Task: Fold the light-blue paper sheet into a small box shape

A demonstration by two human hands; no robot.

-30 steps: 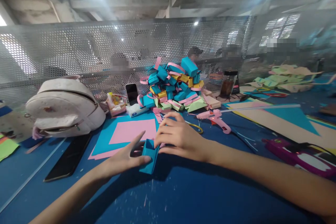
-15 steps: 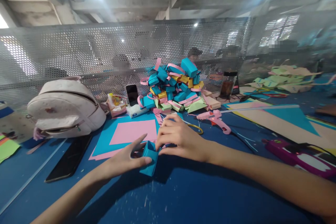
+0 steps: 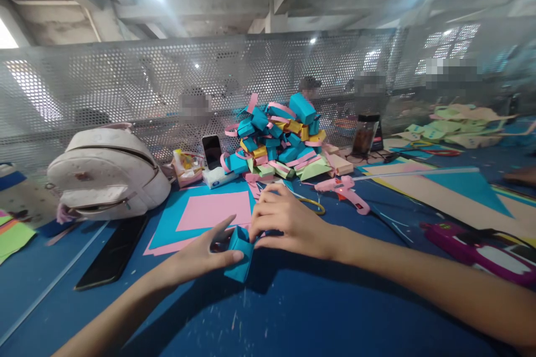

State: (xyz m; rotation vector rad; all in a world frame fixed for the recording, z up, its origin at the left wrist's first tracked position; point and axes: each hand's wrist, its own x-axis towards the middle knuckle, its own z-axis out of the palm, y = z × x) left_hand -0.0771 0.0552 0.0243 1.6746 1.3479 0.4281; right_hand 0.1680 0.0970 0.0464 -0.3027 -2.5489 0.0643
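Observation:
A small blue folded-paper box (image 3: 239, 268) is held between my hands, low over the blue table. My left hand (image 3: 209, 251) grips its left side, thumb on the near face and the other fingers partly hidden behind. At its upper right edge, my right hand (image 3: 278, 220) is closed with the fingertips pinched against the paper; what lies exactly under those fingertips is hidden. Just beyond my hands lie a pink sheet (image 3: 213, 211) and a larger blue sheet (image 3: 167, 227) beneath it. A pink glue gun (image 3: 347, 192) rests to the right of my right hand.
A heap of blue, yellow and pink paper boxes (image 3: 272, 139) stands at the back, before a perforated metal screen (image 3: 146, 78). A white backpack (image 3: 109, 173) and a black phone (image 3: 111, 256) are at left. Paper sheets (image 3: 431, 189) and a purple case (image 3: 473, 251) lie at right.
Both hands keep nearly the same hold on the blue paper box. The box has tilted very slightly, and the whole view has shifted a little.

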